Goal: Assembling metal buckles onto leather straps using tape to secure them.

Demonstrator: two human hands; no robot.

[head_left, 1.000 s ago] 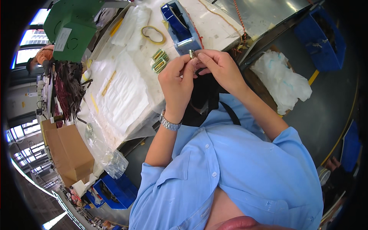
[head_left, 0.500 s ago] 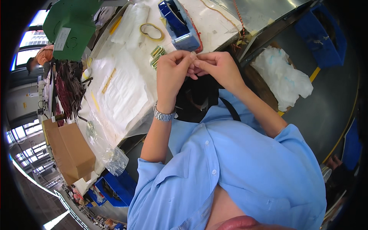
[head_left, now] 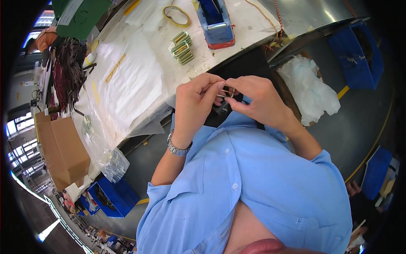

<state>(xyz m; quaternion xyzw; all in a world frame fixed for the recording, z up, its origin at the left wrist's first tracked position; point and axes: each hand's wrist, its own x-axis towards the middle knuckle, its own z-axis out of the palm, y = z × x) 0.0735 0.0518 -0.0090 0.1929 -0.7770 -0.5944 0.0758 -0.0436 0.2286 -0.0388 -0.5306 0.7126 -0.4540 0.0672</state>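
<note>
Just off the table's front edge, both my hands meet over a small gold metal buckle (head_left: 229,89), a frame-like piece partly hidden by fingers. My left hand (head_left: 196,100), with a metal watch on its wrist, pinches one side of it. On the other side, the fingers of my right hand (head_left: 262,99) are closed around it. Beyond my left hand, several similar gold buckles (head_left: 182,51) with a greenish tint lie stacked on the table (head_left: 203,63). A blue tape dispenser (head_left: 219,31) stands behind them to the right.
A yellowish tape roll (head_left: 176,16) lies near the dispenser. White sheets (head_left: 135,84) cover the table's left part. A cardboard box (head_left: 63,150) and a blue bin (head_left: 112,197) are at left. At right sits a white plastic bag (head_left: 311,89). A person in orange (head_left: 45,39) bends far left.
Both hands have come down toward me, away from the buckle stack, and the gold buckle now shows between the fingers. The view has shifted, leaving the stack and dispenser higher in the picture.
</note>
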